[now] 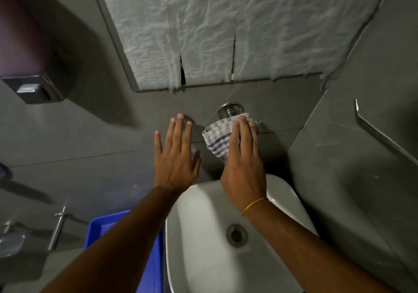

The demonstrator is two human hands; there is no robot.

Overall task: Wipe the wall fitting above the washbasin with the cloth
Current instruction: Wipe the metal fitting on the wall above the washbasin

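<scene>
The round metal wall fitting [230,109] sits on the grey tiled wall [101,139] above the far rim of the white washbasin [203,236], just under the lower edge of the paper-covered mirror [203,32]. The blue-and-white checked cloth [217,138] is bunched against the near side of the fitting, touching its stem and hanging down the wall toward the basin. The right hand [244,164] lies flat over the cloth with fingers straight, pressing it to the wall rather than clenching it; a yellow band [254,205] circles that wrist. The left hand [175,157] is spread open and empty, palm toward the bare tile just left of the cloth. Bare wall lies open to the left of the fitting; to the right the wall corner is near, with a metal rail [382,134] on the side wall. The basin holds only its drain [236,234]. A blue tray [126,231] sits left of the basin, its contents hidden by the forearm. A dispenser [34,89] hangs far left.
</scene>
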